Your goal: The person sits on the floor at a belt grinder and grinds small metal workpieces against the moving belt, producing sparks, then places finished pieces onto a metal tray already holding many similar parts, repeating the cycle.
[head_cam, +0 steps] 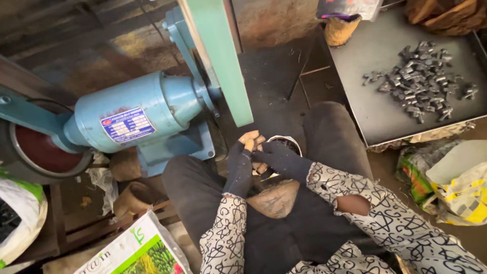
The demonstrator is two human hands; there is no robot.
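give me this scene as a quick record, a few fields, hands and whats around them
setting: seated person at a blue belt grinder motor with a green belt guard
left hand: dark glove, fingertips bare, meeting the right hand
right hand: dark glove, over a small dark-filled container in the lap
held item: too small to tell
right side: metal tray with a pile of small grey metal parts
floor: plastic bags, printed sack
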